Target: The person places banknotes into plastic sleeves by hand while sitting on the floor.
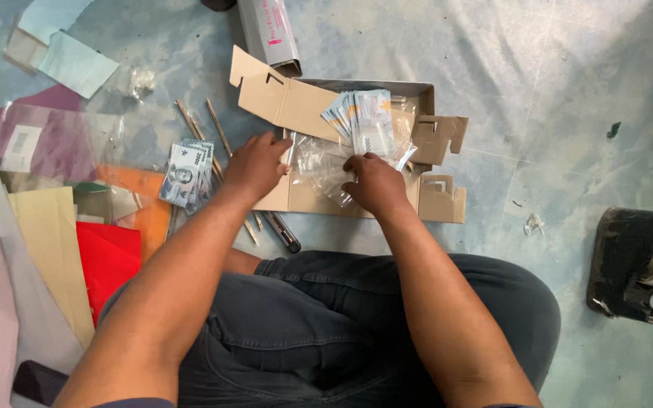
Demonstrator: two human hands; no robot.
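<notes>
An open cardboard box (293, 102) lies on the floor in front of my knees. Both hands reach into it. My left hand (257, 165) pinches the edge of clear plastic sleeves (313, 157) that lie in the box. My right hand (374, 181) presses on the same clear plastic, its fingers curled onto it. A fanned stack of grey-blue banknotes (366, 117) leans in the box just beyond my right hand. A second small stack of banknotes (187, 172) lies on the floor left of my left hand.
Coloured paper sheets, red (107, 257), orange (143, 189), tan (51, 249) and purple (47, 132), are spread at the left. Thin wooden sticks (205, 125) and a dark pen (285, 233) lie beside the box. A black tape dispenser (636, 264) stands at the right. A grey carton (270, 30) lies behind.
</notes>
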